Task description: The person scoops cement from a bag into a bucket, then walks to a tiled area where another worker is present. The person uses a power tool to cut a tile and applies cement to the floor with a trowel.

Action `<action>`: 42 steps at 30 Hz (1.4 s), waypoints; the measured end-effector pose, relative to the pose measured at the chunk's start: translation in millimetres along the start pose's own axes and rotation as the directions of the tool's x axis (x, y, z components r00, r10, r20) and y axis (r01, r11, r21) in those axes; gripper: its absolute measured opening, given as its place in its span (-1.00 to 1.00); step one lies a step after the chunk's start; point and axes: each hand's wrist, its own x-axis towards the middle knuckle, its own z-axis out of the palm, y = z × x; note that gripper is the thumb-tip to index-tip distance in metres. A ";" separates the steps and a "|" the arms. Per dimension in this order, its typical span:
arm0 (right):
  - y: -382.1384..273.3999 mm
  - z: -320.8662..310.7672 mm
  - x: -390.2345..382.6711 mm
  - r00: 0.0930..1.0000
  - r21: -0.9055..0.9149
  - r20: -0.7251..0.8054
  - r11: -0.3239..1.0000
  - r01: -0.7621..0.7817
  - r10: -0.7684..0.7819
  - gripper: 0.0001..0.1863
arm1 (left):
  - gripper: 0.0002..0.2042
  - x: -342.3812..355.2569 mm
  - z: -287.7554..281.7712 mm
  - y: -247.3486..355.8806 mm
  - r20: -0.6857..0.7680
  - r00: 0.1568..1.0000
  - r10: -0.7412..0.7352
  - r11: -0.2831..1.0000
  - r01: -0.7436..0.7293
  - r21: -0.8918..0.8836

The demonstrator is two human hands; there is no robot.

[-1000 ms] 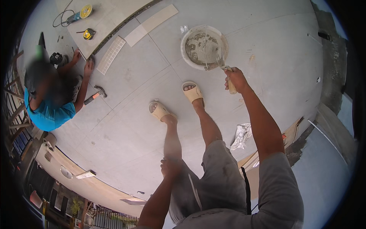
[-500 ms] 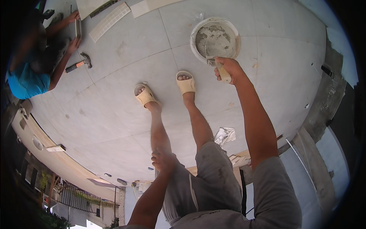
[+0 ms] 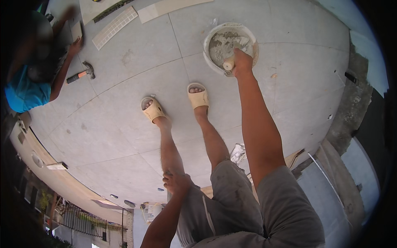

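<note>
My right hand grips the pale handle of a trowel, with the blade down in a white round bucket of wet grey mortar. Below the bucket are my two feet in beige slides. My left hand is wrapped on my left leg at about knee height, its fingers bent around it. At the upper left, a co-worker in a blue shirt has a hand at a small tile, near a hammer with an orange handle.
Long pale tile strips and a grid-patterned strip lie along the top of the grey floor. Crumpled silver material lies behind my right leg. A rough cement edge runs along the right, with a long pale rod below it.
My right hand has moved up and left, bringing the trowel deeper into the bucket. The view has shifted, cutting off the grinder at the top left. My left hand stays on my leg.
</note>
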 end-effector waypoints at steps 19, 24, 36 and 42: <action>-52.4 -75.2 -46.7 0.869 -0.802 0.495 -0.381 0.460 0.007 -0.60 | -0.18 0.5 10.4 -4.8 -0.042 0.999 0.025 1.000 -0.024 0.020; -91.2 -96.4 -26.1 0.823 -0.605 0.568 -0.687 0.403 -0.017 -0.66 | -0.18 2.2 11.8 -4.9 -0.030 0.999 0.023 0.999 -0.022 0.026; -113.0 -31.9 17.4 0.217 0.180 0.937 -0.911 0.370 0.273 -0.83 | -0.17 2.3 14.4 -2.9 -0.019 1.000 -0.009 0.999 0.010 0.049; -125.4 22.8 16.5 0.357 0.065 0.911 -0.925 0.374 0.208 -0.78 | -0.18 0.5 21.4 -3.4 -0.059 0.998 0.000 0.999 0.002 0.035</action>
